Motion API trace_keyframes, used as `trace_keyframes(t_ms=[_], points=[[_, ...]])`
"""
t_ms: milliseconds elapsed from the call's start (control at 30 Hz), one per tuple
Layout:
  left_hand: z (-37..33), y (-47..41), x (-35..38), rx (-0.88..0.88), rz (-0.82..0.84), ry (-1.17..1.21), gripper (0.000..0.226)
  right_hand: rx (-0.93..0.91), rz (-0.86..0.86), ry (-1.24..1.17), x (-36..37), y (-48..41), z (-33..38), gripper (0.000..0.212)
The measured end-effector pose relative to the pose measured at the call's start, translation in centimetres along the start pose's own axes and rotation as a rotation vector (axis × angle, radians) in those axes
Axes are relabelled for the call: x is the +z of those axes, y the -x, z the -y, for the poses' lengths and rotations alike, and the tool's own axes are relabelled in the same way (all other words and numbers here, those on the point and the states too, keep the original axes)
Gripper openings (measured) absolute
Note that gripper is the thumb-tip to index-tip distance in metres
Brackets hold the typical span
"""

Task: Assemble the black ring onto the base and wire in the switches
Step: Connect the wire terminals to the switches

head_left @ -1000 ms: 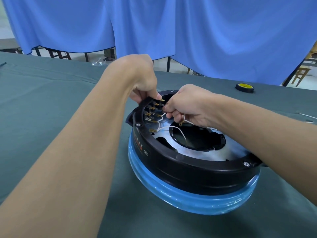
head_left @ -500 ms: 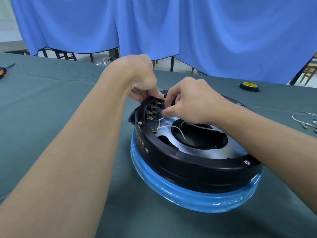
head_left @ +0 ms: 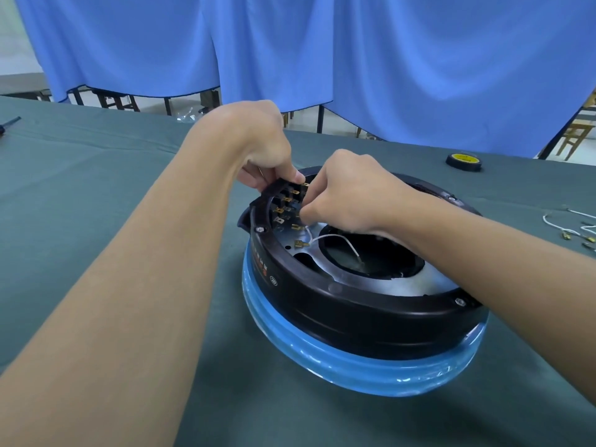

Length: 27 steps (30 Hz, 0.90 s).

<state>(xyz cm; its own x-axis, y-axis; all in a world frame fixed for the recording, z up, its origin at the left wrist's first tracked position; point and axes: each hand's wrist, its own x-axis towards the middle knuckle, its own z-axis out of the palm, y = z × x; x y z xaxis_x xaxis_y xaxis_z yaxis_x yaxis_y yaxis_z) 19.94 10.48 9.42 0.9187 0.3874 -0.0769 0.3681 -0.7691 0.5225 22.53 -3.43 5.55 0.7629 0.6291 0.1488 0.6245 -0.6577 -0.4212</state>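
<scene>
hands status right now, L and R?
Left hand: grips the black ring rim beside the switch terminals.
Right hand: pinches what looks like a white wire end at those terminals.

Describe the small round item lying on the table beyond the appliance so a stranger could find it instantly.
On the green table sits a big round appliance, a black ring on a blue-wrapped base. Look past it to the far right, just before the blue curtain. The tape roll lies flat there: black with a yellow centre, unlike the loose white wires nearer the right edge.

Prob. workshop: cloth-covered bench (head_left: 96, 188), tape roll (head_left: 463, 162)
</scene>
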Motion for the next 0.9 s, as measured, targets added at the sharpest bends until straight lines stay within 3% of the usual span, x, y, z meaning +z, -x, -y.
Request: trace_keyframes(t_ms=[400, 600, 900], points=[[-0.83, 0.56, -0.04, 0.0, 0.018, -0.102, 0.027, -0.014, 0.012, 0.025, -0.14, -0.05, -0.15, 0.025], [-0.77, 0.99, -0.6, -0.004, 0.077, -0.09, 0.029, -0.042, 0.052, 0.018, -0.18, -0.14, -0.41, 0.007], [-0.79, 0.98, -0.53, -0.018, 0.089, -0.089, 0.022, -0.07, 0.054, 0.049, -0.16, -0.33, -0.52, 0.012]])
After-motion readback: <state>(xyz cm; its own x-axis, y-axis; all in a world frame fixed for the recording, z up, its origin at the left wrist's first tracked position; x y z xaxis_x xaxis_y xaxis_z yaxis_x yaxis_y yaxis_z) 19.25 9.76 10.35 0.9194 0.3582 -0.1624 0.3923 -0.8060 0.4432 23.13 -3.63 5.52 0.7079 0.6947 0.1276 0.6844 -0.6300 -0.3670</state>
